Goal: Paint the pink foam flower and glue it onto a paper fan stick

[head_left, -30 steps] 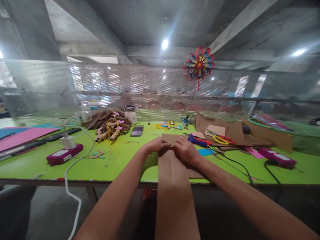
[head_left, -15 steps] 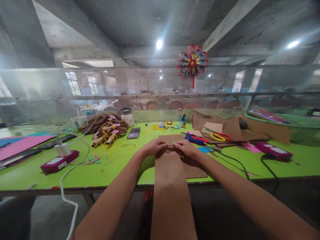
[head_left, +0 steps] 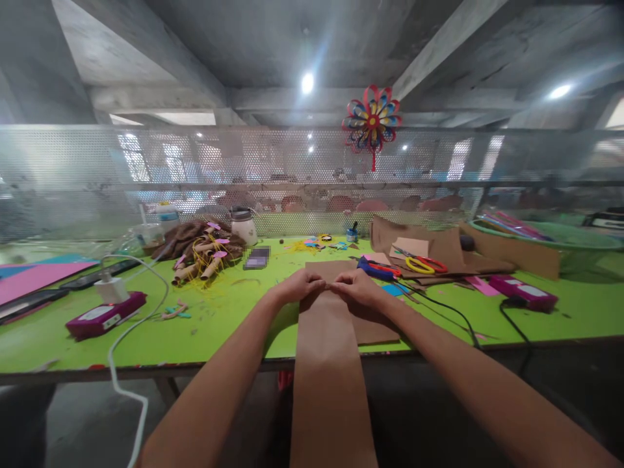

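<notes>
A long strip of brown paper (head_left: 329, 364) runs from the green table down over its front edge toward me. My left hand (head_left: 303, 286) pinches the strip's far end at its left side. From the right, my right hand (head_left: 355, 286) grips the same end, its fingertips close to the left ones. Where the fingers meet, the paper's edge looks rolled or folded, though the fingers partly cover it. Under the strip lies another brown paper sheet (head_left: 375, 328). Just beyond my right hand rests a blue-handled glue gun (head_left: 373, 268).
Scissors with yellow and red handles (head_left: 424, 264) lie on brown paper at the right. Purple power strips (head_left: 106, 314) with cords sit on both sides. Rolled paper tubes (head_left: 199, 260) are heaped at the left. A perforated screen (head_left: 292, 162) stands behind the green table (head_left: 219, 325).
My fingertips have drawn closer together at the strip's far end. The whole view has shifted slightly, with things on the table appearing a little further left.
</notes>
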The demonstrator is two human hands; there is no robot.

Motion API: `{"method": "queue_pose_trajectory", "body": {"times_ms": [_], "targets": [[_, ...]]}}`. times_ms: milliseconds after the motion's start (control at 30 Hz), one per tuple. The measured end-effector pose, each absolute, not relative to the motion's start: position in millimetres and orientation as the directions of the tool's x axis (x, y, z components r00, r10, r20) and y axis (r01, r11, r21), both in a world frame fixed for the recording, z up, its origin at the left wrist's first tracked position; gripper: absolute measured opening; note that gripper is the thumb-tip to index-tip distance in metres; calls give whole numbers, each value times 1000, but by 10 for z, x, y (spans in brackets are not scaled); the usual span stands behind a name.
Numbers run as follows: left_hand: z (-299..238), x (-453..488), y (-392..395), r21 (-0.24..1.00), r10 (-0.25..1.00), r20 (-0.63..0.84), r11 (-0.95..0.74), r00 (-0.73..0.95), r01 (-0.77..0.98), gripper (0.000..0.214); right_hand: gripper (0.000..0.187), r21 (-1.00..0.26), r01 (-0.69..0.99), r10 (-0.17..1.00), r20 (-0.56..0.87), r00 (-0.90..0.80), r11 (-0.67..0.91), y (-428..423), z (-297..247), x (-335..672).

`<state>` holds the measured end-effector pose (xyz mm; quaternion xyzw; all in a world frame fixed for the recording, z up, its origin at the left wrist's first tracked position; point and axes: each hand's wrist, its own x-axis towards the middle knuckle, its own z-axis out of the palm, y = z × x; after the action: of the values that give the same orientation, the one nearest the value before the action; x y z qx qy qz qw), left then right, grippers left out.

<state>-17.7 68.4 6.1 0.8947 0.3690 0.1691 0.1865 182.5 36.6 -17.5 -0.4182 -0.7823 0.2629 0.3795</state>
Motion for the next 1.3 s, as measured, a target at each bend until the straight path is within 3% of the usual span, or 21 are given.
{"method": "queue_pose_trajectory", "body": {"times_ms": [333, 633, 1000, 1300], "targets": [[49, -260, 745, 525, 707, 102, -636, 700, 566, 37, 31, -772, 431, 881, 359, -308, 466, 439, -236, 1881], [-25, -228, 790, 529, 680, 145, -667, 718, 525, 37, 36, -765, 413, 855, 346, -385, 495, 414, -195, 1882], [50, -261, 745, 589, 716, 90, -599, 693, 542, 35, 30, -797, 379, 879, 389, -275, 471, 420, -191, 1902], [31, -255, 752, 570, 679, 102, -639, 727, 517, 37, 32, -757, 396, 843, 378, -382, 519, 415, -171, 1928]]}}
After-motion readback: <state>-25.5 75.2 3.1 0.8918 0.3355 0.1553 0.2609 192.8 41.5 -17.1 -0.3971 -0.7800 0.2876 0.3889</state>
